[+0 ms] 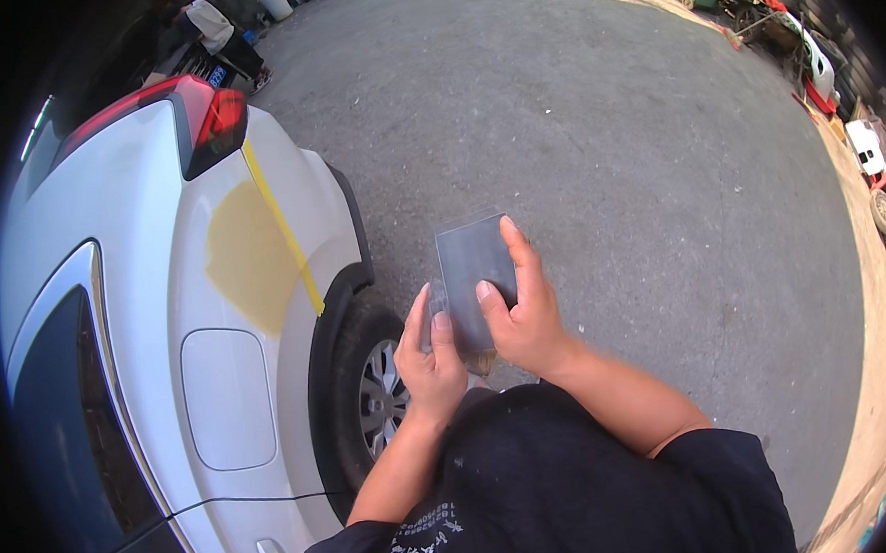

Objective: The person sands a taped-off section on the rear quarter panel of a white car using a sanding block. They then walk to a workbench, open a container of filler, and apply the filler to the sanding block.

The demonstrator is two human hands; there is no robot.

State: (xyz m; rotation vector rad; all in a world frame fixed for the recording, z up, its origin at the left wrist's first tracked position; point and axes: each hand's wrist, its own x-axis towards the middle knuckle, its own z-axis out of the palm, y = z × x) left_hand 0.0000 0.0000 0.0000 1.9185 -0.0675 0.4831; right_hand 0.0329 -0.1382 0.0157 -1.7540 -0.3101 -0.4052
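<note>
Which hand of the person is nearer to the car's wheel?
The left hand: it appears just right of the wheel, while the right hand is farther right.

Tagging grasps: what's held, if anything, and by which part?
The right hand holds a flat dark-grey rectangular piece by its right side. The left hand is at its lower left; whether it grips anything is unclear.
</note>
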